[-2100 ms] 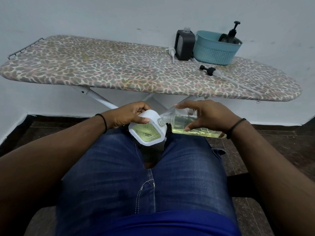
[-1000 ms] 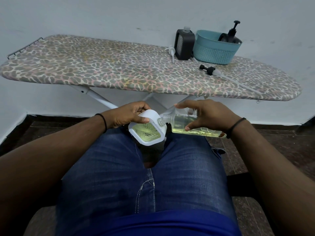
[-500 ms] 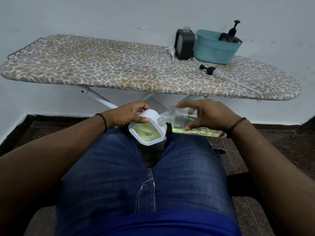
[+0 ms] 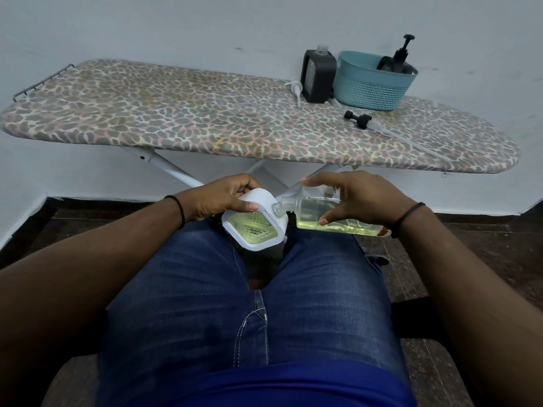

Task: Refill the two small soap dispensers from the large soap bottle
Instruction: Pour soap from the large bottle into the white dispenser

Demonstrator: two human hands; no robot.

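Nothing has visibly shifted since a moment ago: both of my hands hold the same pose over my lap at the centre of the frame. My left hand (image 4: 224, 198) grips the white soap dispenser (image 4: 255, 223), fingers curled over its top edge and thumb pressed on its front face, where yellow-green liquid shows through a patterned window. My right hand (image 4: 357, 198) grasps the clear soap bottle (image 4: 317, 214), which lies nearly level with its threaded open neck touching the dispenser's upper right corner; pale yellow liquid pools along the bottle's lower side. Both wrists carry thin black bands, and my jeans (image 4: 249, 304) fill the lower frame.

Across the upper half runs an ironing board (image 4: 176, 118) with a leopard-print cover, set against a pale wall. At the upper right of the frame, a black dispenser (image 4: 318, 76) with a clear uncapped neck stands on the board just beside a teal basket (image 4: 371, 83). Inside the basket sits a dark item topped with a black pump head (image 4: 402, 52). A white pump (image 4: 296, 89) lies on the board to the left of the black dispenser, and a black pump with a long clear tube (image 4: 360, 118) lies in front of the basket.
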